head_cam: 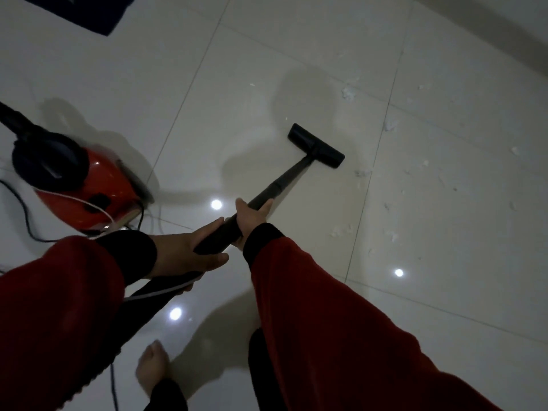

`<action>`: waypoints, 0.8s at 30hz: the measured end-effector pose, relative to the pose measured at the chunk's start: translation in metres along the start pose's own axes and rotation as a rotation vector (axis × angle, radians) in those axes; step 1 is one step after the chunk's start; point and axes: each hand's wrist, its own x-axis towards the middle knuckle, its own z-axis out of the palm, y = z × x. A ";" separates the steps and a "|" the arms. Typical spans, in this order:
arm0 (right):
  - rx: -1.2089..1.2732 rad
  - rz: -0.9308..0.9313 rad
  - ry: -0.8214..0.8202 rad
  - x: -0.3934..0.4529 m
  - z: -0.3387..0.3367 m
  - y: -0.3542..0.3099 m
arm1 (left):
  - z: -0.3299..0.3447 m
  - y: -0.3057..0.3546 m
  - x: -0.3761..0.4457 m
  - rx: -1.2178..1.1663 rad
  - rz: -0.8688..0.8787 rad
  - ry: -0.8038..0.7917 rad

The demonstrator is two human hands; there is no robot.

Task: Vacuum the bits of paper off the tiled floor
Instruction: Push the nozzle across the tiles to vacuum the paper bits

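Observation:
A black vacuum wand (284,179) runs from my hands out to a flat black floor nozzle (316,145) resting on the pale tiled floor (267,69). My right hand (252,219) is wrapped around the wand further up. My left hand (189,253) grips its lower end, where the hose joins. Small white bits of paper (348,91) lie scattered to the right of the nozzle, more paper scraps (341,231) nearer me. The red and black vacuum body (86,185) sits on the floor at my left.
A black power cord (26,215) and a thin white cable (98,206) trail around the vacuum body. A dark mat (89,10) lies at the top left. My bare foot (152,369) stands at the bottom. A wall base runs along the top right.

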 end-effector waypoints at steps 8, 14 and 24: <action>-0.108 -0.006 -0.011 0.047 -0.035 -0.096 | -0.029 0.078 0.055 -0.156 0.032 0.066; -0.158 -0.039 -0.046 0.077 -0.028 -0.155 | -0.074 0.111 0.078 -0.148 0.035 0.099; -0.136 -0.075 0.048 0.155 0.020 -0.297 | -0.216 0.194 0.133 0.110 0.020 0.042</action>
